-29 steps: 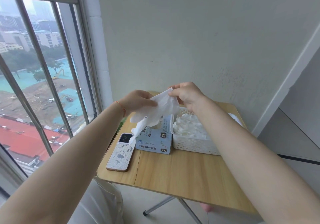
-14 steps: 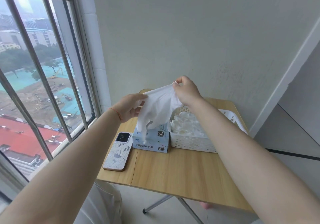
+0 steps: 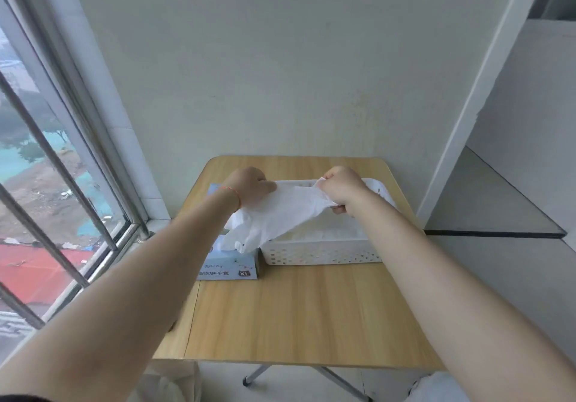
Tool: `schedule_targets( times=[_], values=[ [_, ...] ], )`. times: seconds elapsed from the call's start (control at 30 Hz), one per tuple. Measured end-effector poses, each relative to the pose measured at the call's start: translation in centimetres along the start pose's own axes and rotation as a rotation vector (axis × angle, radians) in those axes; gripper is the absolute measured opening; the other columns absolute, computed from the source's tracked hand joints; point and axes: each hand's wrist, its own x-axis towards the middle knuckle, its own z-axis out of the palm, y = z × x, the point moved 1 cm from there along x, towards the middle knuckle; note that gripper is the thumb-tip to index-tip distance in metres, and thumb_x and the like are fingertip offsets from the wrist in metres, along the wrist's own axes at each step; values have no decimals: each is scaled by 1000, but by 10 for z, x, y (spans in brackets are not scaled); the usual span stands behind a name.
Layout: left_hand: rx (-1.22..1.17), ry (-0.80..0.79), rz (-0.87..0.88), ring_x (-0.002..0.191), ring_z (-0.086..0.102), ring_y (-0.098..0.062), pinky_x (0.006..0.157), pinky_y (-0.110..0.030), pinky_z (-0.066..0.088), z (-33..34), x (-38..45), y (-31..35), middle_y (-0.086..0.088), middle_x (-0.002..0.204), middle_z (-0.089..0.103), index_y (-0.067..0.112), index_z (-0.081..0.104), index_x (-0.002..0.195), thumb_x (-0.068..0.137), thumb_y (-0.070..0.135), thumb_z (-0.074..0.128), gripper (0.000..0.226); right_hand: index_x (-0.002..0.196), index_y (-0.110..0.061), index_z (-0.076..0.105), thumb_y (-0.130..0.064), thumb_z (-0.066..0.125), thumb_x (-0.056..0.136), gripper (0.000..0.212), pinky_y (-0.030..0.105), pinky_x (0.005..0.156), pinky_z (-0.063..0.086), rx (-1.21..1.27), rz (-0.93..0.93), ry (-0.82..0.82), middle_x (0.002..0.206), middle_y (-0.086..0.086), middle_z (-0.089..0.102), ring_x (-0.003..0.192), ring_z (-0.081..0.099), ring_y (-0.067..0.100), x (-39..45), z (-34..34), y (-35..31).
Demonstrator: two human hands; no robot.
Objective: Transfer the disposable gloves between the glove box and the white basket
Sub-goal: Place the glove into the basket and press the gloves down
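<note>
— Wooden bench (image 3: 296,311) by the window; where was the thin white disposable glove (image 3: 280,214)?
— Stretched between both grips, over the perforated white basket (image 3: 321,253) and blue glove box (image 3: 229,266).
— Grips?
— Left hand (image 3: 249,185) and right hand (image 3: 339,188) each pinched it.

"XL" on glove box (image 3: 229,264)

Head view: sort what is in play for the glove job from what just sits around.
In play:
thin white disposable glove
light blue cardboard glove box
white perforated plastic basket
left hand
right hand

Just there:
light wooden folding table
barred window
</note>
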Motion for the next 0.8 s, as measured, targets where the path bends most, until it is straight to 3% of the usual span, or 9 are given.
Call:
schedule_targets(
  times=[0.1,0.2,0.27,0.37,0.47,0.6,0.7,0.8],
  values=[
    [92,47,52,68,50,-23,59,-29,37,22,8,23,-3,76,59,8,64,81,85,37,56,30,84,-8,56,-9,47,95,14,25,48,39,-99,-16,38,77,9,51,64,49,26,9,-15,26],
    [142,94,103,72,57,-22,56,-27,38,35,10,37,1,79,61,17,63,86,88,44,56,28,103,-8,56,-15,45,98,14,27,59,41,-292,-101,129,94,7,57,78,51,26,15,-25,44],
    [230,132,170,76,59,-22,56,-27,36,43,11,45,3,83,61,23,61,94,91,49,55,27,104,-7,54,-13,43,98,14,26,57,35,-445,-168,225,96,6,60,81,51,25,19,-31,56],
    [391,198,278,99,59,-26,69,-31,41,49,15,46,-1,109,60,23,58,117,95,39,54,28,112,-6,49,-1,41,93,20,27,47,25,-666,-239,290,80,3,51,71,47,25,17,-34,64],
    [379,252,403,111,54,-26,84,-34,41,55,10,52,-4,119,55,22,60,121,95,33,55,29,131,-6,40,6,42,89,44,27,44,21,-842,-290,281,86,6,50,69,45,25,13,-34,66],
    [349,44,549,121,46,-20,101,-39,37,68,-8,62,1,125,53,30,62,118,88,57,58,40,141,-5,32,6,45,88,56,28,44,23,-988,-322,261,104,10,60,71,48,24,12,-29,73],
    [522,-165,452,141,27,-21,116,-48,20,75,-15,51,6,150,35,40,45,138,78,77,54,71,137,-4,35,5,48,87,52,31,53,32,-1010,-307,249,110,11,59,80,57,27,11,-27,72],
    [440,-262,375,147,17,-19,120,-51,14,74,-18,37,11,157,25,43,34,145,67,88,49,91,126,-5,44,4,54,84,44,30,58,36,-1049,-302,255,113,11,55,87,61,25,6,-26,66]
  ],
)
